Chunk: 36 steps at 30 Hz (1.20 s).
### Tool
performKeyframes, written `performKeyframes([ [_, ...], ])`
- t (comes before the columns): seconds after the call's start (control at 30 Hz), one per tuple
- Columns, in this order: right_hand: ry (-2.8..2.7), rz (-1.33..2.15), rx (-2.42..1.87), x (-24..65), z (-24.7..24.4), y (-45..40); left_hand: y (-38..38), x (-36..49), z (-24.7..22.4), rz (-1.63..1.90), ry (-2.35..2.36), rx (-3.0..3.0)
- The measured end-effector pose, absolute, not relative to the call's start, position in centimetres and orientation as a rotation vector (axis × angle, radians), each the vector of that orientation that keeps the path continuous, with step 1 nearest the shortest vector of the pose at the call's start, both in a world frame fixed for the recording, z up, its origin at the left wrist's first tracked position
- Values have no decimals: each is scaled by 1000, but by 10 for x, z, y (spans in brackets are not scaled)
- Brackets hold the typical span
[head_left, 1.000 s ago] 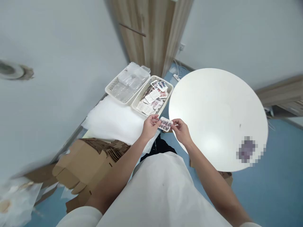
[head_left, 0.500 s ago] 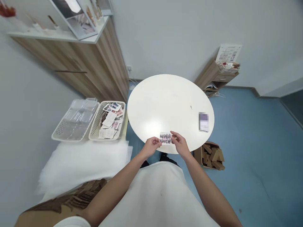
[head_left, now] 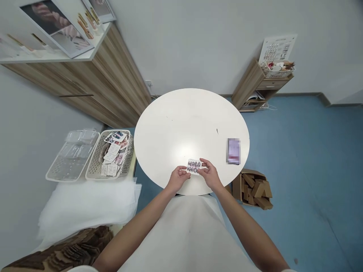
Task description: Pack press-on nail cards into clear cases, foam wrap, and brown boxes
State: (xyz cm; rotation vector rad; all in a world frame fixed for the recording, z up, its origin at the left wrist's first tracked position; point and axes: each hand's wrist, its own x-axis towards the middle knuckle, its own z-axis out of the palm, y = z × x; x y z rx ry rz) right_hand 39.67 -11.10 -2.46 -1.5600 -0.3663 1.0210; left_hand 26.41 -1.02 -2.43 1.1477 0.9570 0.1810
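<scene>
A small white card of press-on nails [head_left: 194, 166], with two rows of dark, shiny oval nails, is held between both hands over the near edge of the round white table [head_left: 181, 121]. My left hand [head_left: 177, 178] pinches the card's left edge between thumb and fingers. On its right side my right hand [head_left: 210, 175] grips it, the thumb over the lower right corner and the index finger at the upper edge. The card lies slightly tilted, its nail side facing up.
A phone-like pixelated object [head_left: 233, 151] rests at the table's right. Left are a basket of nail cards [head_left: 88, 166], a basket of clear plastic boxes [head_left: 51, 173] and white sheets [head_left: 85, 200]. A carton of cardboard pieces [head_left: 237, 189] stands on the floor, right.
My view has shifted, and the table sits further left and nearer. Both hands still hold the card, which has turned slightly; the right thumb now reaches further over it.
</scene>
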Motion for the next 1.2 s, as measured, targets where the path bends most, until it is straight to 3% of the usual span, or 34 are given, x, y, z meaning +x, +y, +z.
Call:
performKeyframes([
  [0.5,-354,1094,-1568,408,-31,-93,17,285,-30,306,1060,1169],
  [0.9,-419,1078,-1622,414,-31,-76,59,289,-14,9,728,1586],
  [1.2,-263,986,-1551,407,-34,-89,56,291,-17,75,965,1382],
])
